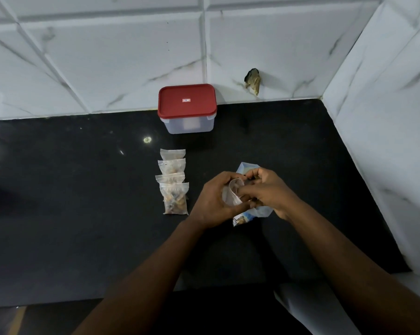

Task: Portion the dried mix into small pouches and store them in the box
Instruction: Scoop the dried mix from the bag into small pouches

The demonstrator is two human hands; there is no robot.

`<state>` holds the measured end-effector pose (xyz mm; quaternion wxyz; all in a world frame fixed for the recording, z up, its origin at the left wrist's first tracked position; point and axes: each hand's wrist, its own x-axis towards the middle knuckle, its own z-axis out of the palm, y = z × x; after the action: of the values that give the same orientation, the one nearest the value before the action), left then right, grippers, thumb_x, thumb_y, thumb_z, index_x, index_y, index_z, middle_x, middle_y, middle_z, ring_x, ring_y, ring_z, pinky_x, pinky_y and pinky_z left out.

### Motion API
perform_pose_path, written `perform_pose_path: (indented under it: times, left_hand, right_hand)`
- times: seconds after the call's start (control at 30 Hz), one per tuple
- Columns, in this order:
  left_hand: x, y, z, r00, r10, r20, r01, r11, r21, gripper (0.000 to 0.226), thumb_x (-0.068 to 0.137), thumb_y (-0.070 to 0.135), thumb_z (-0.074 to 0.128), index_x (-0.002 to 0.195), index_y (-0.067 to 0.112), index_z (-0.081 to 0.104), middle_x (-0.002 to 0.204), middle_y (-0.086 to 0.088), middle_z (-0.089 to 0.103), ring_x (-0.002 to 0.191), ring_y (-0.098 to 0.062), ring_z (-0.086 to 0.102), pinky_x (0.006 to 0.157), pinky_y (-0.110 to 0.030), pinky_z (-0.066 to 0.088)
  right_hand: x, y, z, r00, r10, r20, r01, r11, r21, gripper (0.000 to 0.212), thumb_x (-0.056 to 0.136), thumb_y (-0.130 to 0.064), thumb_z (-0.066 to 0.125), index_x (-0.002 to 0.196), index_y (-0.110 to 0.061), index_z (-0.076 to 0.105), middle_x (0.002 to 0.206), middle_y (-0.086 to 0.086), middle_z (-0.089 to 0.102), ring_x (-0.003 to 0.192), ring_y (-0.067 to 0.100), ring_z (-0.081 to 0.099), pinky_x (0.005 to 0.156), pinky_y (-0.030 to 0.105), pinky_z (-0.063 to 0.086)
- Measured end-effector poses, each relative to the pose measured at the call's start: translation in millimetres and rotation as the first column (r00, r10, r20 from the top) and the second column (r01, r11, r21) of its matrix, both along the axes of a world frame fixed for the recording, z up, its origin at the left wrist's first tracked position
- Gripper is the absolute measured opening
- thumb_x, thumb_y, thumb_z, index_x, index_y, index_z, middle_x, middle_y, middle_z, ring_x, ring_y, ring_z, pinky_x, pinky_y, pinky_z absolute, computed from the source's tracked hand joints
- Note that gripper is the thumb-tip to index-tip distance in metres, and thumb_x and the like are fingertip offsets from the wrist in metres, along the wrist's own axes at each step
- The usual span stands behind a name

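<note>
Soft clear pouch (233,195), mouth rounded open, grasped by left hand (212,201); right hand (267,189) grip curled at rim, cannot tell contents; crinkled blue bag (262,212) beneath.

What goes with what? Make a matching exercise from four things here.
1. clear plastic box with red lid
2. four filled clear pouches
3. small open clear pouch
4. blue-and-white mix packet

A. partly under the right hand
B. gripped by the left hand
C. closed, by the tiled wall
D. in a row on the black counter

Pairs: 1-C, 2-D, 3-B, 4-A
</note>
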<state>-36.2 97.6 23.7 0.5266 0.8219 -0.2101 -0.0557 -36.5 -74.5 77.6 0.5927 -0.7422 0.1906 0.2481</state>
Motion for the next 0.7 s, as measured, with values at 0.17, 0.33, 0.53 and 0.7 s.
perform_pose_path:
  times: [0.17,0.33,0.53,0.7]
  left_hand:
    - [4.8,5.4,4.2,0.998,-0.006,0.059,0.005,1.0,0.029,0.059,0.074,0.031,0.093,0.124,0.017,0.065,0.116,0.008,0.067,0.107,-0.009,0.066,0.092,-0.03,0.056]
    - [6.1,9.2,3.2,0.998,-0.018,0.054,0.016,0.999,0.038,0.061,0.071,0.034,0.093,0.123,0.018,0.065,0.116,0.008,0.065,0.106,-0.009,0.064,0.091,-0.025,0.054]
    - [3.9,6.2,0.3,0.998,-0.029,0.053,0.026,0.998,0.059,0.059,0.067,0.036,0.097,0.118,0.021,0.07,0.114,0.009,0.062,0.104,-0.006,0.062,0.09,-0.028,0.054]
    - [2.3,0.9,-1.9,0.997,-0.016,0.069,0.012,0.999,0.051,0.061,0.067,0.034,0.097,0.119,0.019,0.07,0.114,0.008,0.062,0.103,-0.009,0.061,0.089,-0.035,0.055]
  right_hand:
    - [3.7,2.7,0.1,1.0,0.018,0.007,-0.018,1.0,-0.008,0.048,0.08,-0.003,0.08,0.119,-0.017,0.056,0.106,0.013,0.071,0.08,0.016,0.076,0.061,0.028,0.059]
    - [4.0,7.5,-0.7,1.0,-0.017,0.016,0.017,1.0,-0.001,0.042,0.082,-0.002,0.077,0.116,-0.016,0.057,0.106,0.013,0.07,0.082,0.019,0.075,0.065,0.032,0.062]
    - [-1.2,16.6,-2.1,1.0,0.021,0.011,-0.02,0.999,-0.032,0.04,0.083,-0.003,0.074,0.117,-0.014,0.058,0.101,0.008,0.069,0.087,0.017,0.071,0.055,0.026,0.053]
    - [-0.8,18.0,-2.0,0.999,0.029,-0.035,-0.028,0.999,0.039,0.033,0.087,-0.009,0.073,0.113,-0.023,0.057,0.111,0.008,0.068,0.1,0.021,0.069,0.073,0.033,0.059]
